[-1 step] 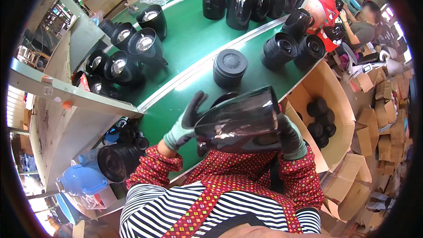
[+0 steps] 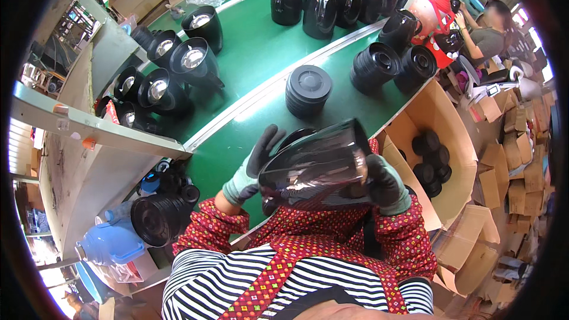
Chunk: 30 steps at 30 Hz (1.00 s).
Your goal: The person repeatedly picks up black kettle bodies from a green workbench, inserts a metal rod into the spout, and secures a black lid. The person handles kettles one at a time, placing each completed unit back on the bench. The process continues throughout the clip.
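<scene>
A glossy black thermos jug [image 2: 314, 169] lies tilted on its side between my hands, in front of my body. At its right end my right hand [image 2: 386, 185], in a grey-green glove with dark fingers, is closed on it. My left hand [image 2: 256, 166], gloved alike, is against the jug's left end with fingers stretched upward; its thumb is hidden. Just beyond the jug, a stack of round black lids [image 2: 308, 90] stands on the green work surface [image 2: 252, 124].
Black jugs with silvery insides [image 2: 191, 59] stand at left, and rows of glossy black jugs [image 2: 320, 15] at the back. Lid stacks [image 2: 374, 68] and a red thermos [image 2: 435, 9] are at right. A cardboard box [image 2: 459, 136] holds black round parts. A co-worker [image 2: 489, 35] sits far right.
The jug's right end has shifted slightly left with my right hand. My left hand's fingers are closer together and nearer the jug.
</scene>
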{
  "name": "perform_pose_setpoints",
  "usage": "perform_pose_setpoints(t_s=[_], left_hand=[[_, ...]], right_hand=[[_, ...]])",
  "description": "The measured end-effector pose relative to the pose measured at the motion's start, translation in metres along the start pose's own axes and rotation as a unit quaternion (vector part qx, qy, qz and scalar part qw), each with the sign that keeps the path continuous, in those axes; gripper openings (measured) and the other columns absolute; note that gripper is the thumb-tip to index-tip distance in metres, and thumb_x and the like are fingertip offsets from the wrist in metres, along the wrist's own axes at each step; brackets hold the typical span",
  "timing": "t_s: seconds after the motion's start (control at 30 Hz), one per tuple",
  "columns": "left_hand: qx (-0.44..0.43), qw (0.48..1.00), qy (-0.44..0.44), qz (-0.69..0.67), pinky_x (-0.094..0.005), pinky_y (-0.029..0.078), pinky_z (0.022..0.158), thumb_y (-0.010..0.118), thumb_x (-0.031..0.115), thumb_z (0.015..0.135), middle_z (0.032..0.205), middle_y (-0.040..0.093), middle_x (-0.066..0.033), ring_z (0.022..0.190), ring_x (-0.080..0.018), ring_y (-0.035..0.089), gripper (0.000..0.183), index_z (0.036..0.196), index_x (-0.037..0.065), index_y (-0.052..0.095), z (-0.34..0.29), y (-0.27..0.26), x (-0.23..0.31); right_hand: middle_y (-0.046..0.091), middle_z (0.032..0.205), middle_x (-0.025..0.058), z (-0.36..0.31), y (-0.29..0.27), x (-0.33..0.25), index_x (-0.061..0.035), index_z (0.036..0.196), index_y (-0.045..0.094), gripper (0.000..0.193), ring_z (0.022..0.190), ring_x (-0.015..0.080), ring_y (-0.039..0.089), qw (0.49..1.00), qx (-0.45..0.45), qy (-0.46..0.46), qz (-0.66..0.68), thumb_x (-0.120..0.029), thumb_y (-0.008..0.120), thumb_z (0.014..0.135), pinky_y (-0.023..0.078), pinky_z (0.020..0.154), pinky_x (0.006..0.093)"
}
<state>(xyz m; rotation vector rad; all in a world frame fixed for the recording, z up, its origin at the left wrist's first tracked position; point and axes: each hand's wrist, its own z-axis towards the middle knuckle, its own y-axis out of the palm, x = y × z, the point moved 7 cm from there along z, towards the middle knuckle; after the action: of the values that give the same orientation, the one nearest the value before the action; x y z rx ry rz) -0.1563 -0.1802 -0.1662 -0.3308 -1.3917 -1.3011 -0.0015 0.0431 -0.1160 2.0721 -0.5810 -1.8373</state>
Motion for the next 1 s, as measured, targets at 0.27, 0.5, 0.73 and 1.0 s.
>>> perform_pose_setpoints(t_s=[0.27,0.5,0.73,1.0], left_hand=[[0.14,0.972,-0.106,0.153,-0.0454,0.037,0.126,0.08,0.013,0.09,0.166,0.039,-0.0223,0.152,-0.0313,0.042,0.094,0.166,0.001,0.026,-0.045,-0.039,-0.052],[0.151,0.964,-0.137,0.172,-0.0442,0.038,0.126,0.063,0.018,0.102,0.165,0.041,-0.0209,0.15,-0.0306,0.045,0.073,0.164,0.001,0.03,-0.043,-0.051,-0.041],[0.049,0.948,-0.127,0.287,-0.043,0.04,0.125,0.046,0.023,0.113,0.164,0.044,-0.0195,0.148,-0.03,0.048,0.056,0.163,0.001,0.034,-0.024,-0.02,-0.031],[-0.085,0.971,-0.217,0.061,-0.042,0.041,0.125,0.044,0.024,0.115,0.162,0.046,-0.0194,0.147,-0.0268,0.05,0.051,0.16,0.002,0.04,0.006,0.03,-0.075]], right_hand=[[0.07,0.129,0.0175,0.097,0.018,0.006,-0.0026,0.144,0.061,0.071,0.119,0.0232,0.065,0.943,-0.022,0.093,-0.32,-0.062,0.058,0.105,0.051,0.104,0.0355],[0.034,0.161,0.0304,0.238,-0.02,0.0,-0.0294,0.161,0.047,0.093,0.146,0.0505,0.034,0.572,0.141,-0.102,-0.801,-0.072,0.072,0.082,0.026,0.121,0.0605],[0.049,0.145,0.0265,0.199,-0.028,-0.012,-0.027,0.161,0.048,0.085,0.133,0.0467,0.044,0.713,0.168,-0.159,-0.662,-0.051,0.08,0.085,0.035,0.115,0.0565],[0.044,0.162,0.0197,0.017,0.026,-0.046,-0.0052,0.164,0.039,0.099,0.144,0.0421,0.041,0.816,0.077,-0.22,-0.53,-0.059,0.075,0.089,0.028,0.122,0.0519]])
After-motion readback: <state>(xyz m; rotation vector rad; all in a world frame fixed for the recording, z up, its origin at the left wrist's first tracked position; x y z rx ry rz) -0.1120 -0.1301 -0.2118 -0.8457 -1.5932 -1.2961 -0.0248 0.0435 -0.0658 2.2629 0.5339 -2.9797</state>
